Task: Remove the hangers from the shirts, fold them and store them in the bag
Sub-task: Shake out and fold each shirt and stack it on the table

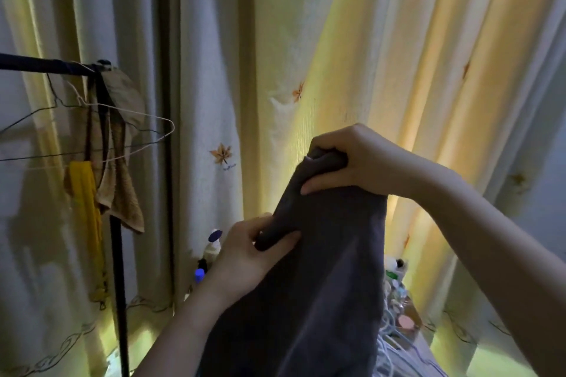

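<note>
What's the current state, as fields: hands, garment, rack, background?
left hand: grips a fold of the dark shirt, lower down
right hand: grips the shirt's top edge, higher up
dark shirt: held up, hanging down; no hanger visible in it
rack: black, at left; carries empty wire hangers, brown towel, yellow cloth
background: yellow curtain

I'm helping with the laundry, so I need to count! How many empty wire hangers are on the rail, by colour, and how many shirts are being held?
White wire hanger: 1
Dark wire hanger: 1, as far as I can tell
Dark shirt: 1
Total: 3
</note>
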